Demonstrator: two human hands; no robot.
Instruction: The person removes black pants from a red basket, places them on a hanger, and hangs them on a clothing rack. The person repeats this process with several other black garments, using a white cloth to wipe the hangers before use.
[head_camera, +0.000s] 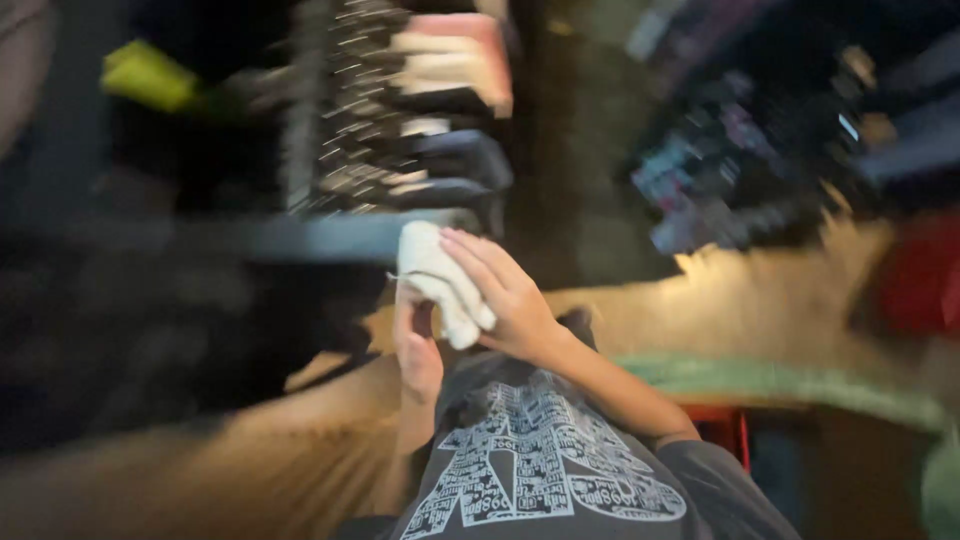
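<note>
Single camera on my head, tilted steeply down over my chest and shirt (540, 470), close on my hands (500, 300) held just before me, floor (780, 300) and a blurred rack (390, 110) beyond at the frame's top; no second view to overlap.

your right hand (505, 300) and left hand (418, 350) hold a white cloth (440, 280). your t-shirt (540, 470) is dark grey with a white printed pattern. blurred around you: a yellow-green object (150, 75), pale pink folded items (455, 60) on a dark rack, a tan floor (200, 470), a red shape (920, 275).
</note>
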